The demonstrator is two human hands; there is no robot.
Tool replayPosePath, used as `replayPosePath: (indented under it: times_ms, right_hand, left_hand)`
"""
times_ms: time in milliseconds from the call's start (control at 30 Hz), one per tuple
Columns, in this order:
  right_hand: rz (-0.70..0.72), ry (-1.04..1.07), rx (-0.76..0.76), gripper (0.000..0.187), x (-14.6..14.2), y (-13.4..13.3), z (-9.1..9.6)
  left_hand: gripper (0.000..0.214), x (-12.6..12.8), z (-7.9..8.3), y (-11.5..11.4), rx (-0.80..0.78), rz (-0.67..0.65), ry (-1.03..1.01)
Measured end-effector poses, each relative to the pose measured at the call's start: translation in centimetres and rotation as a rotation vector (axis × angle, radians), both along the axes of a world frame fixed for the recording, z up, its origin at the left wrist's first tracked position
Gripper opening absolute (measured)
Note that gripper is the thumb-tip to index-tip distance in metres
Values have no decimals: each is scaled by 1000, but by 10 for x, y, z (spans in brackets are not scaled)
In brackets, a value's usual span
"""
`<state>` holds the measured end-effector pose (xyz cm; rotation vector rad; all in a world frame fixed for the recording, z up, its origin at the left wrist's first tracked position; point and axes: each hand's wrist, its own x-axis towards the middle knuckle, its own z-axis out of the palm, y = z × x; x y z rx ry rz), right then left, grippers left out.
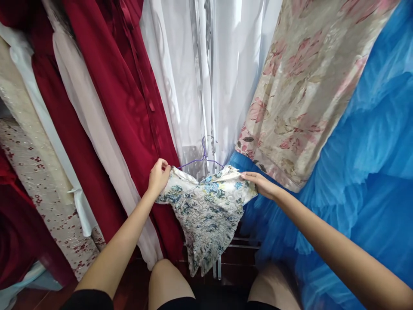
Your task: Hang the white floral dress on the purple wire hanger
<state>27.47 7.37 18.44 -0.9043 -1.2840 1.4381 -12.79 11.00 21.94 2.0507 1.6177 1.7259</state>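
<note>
A small cream dress with a blue and green floral print [206, 211] hangs on a purple wire hanger [203, 158] in front of me. My left hand [158, 175] is closed in a pinch on the dress's left shoulder. At the right shoulder, my right hand [260, 183] lies with its fingers pressed on the cloth, holding the edge. The hanger's hook rises between the hands toward white sheer fabric.
Hanging garments close in all round: dark red gowns [106, 99] and cream and sequinned dresses [35, 172] at left, white sheer fabric [206, 73] in the middle, a beige rose-print dress [306, 86] and blue tulle [371, 172] at right. My knees show at the bottom over a dark wooden floor.
</note>
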Motion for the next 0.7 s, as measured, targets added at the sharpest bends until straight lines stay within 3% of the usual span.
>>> replayPosePath:
  times_ms: [67,133,300,400,500,533,600,700]
  right_hand:
    - [-121,-16,55,32,8,-1,-8]
    - [-246,52,94,32,11,3,-3]
    - [-287,180,134,34,-12,1,51]
    - [-65,83,284,43,-36,-35,74]
    - [439,-258,478,53,-56,-83,76]
    - [504,-375,554,49,-59,-94,72]
    - [431,-548,695,41,-64,-103,59]
    - [86,-605,766,49,-64,-86,32]
  left_hand:
    - [23,5,2,-15,-31,-67,81]
    - [31,14,6,-26,-52,-125,171]
    - [30,36,17,-25,-46,-92,241]
    - [45,36,13,-13,-40,-38,82]
    - [58,40,2,-12,-74,-114,-288]
    - [61,44,-2,-15,-82,-174,-405]
    - [66,58,-6,-25,-80,-330,-566]
    - [74,90,-2,-49,-175,-644,-694]
